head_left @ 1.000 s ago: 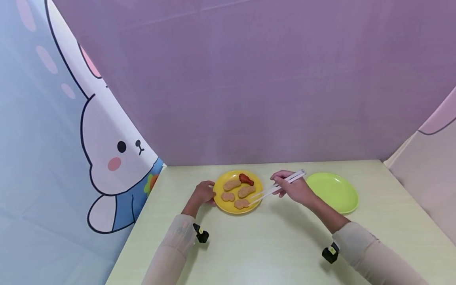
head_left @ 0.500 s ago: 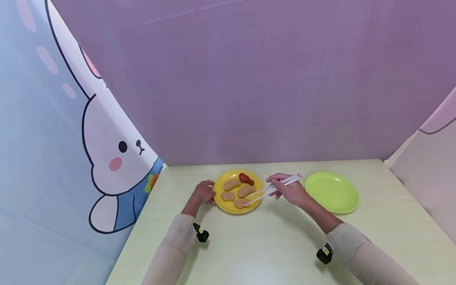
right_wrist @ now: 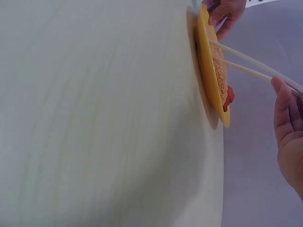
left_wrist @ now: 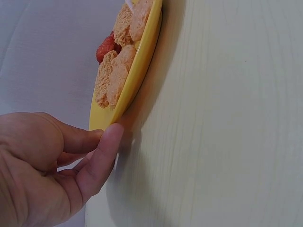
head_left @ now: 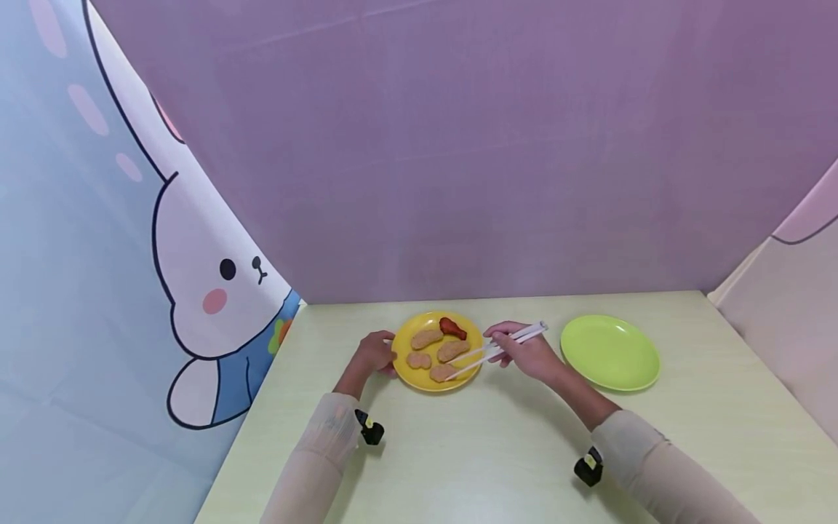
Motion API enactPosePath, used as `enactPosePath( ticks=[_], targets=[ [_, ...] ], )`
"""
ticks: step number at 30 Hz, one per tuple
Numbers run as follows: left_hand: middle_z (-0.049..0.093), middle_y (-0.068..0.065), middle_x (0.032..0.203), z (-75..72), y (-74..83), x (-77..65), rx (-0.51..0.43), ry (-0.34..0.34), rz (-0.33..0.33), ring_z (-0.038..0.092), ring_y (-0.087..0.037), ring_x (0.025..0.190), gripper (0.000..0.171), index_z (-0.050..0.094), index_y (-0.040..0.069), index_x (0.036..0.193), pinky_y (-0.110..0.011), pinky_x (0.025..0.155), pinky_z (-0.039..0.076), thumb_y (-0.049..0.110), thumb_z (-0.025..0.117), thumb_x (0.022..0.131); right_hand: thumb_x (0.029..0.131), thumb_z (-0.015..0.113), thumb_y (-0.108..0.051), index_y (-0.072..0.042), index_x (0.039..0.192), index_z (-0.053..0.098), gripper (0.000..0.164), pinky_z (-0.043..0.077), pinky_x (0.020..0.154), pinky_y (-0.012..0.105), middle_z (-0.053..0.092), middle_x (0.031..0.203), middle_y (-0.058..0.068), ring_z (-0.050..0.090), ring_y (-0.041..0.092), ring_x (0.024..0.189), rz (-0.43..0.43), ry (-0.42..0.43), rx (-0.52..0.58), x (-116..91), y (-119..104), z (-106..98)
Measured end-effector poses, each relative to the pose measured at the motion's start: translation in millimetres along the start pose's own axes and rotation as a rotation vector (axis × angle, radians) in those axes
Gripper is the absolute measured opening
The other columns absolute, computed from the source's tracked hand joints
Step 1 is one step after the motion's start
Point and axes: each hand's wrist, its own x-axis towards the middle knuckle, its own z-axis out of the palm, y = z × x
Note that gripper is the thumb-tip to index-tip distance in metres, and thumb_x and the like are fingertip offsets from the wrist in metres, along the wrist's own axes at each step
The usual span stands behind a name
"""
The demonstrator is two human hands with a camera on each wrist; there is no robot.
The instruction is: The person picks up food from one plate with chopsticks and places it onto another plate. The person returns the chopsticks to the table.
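My left hand (head_left: 376, 354) pinches the left rim of a yellow plate (head_left: 435, 386) between thumb and fingers, as the left wrist view shows closely. On the plate lie several breaded nugget-like pieces and a red drumstick (head_left: 453, 328). My right hand (head_left: 529, 354) holds a pair of white chopsticks (head_left: 521, 335) from the plate's right side. Their tips reach over the rim; one is at the front nugget (head_left: 442, 372), the other a little behind it, near the longer breaded piece (head_left: 454, 351). In the right wrist view the chopsticks (right_wrist: 251, 60) stand slightly apart at the tips.
A green plate (head_left: 610, 354) sits to the right, beyond my right forearm. Behind the pale table (head_left: 458, 458) rises a purple cloth wall (head_left: 497, 160). A rabbit-printed curtain (head_left: 216, 327) hangs along the left.
My right hand has moved left and slightly downward, bringing the chopstick tips further over the front nugget. The left hand and the yellow plate have stayed in place.
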Motion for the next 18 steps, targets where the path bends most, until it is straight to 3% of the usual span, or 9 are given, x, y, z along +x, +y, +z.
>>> enactPosePath(
  ticks=[5, 18],
  targets=[
    [0.067, -0.019, 0.123, -0.4, 1.9, -2.6, -0.005, -0.001, -0.004, 0.068, -0.011, 0.057, 0.049, 0.055, 0.007, 0.143, -0.023, 0.055, 0.059, 0.005, 0.063, 0.095, 0.105, 0.055, -0.015, 0.009, 0.119, 0.065, 0.030, 0.064, 0.062, 0.035, 0.070, 0.099, 0.034, 0.076, 0.026, 0.075, 0.035, 0.043, 0.028, 0.5, 5.4, 3.1],
    [0.069, -0.016, 0.110, 0.1, 0.6, -1.3, -0.007, -0.006, -0.008, 0.068, -0.012, 0.057, 0.048, 0.055, 0.008, 0.143, -0.023, 0.054, 0.059, 0.006, 0.063, 0.096, 0.105, 0.057, -0.017, 0.008, 0.119, 0.066, 0.031, 0.065, 0.061, 0.035, 0.066, 0.101, 0.040, 0.076, 0.021, 0.071, 0.054, 0.132, 0.113, 1.1, 10.7, 7.5]
  ],
)
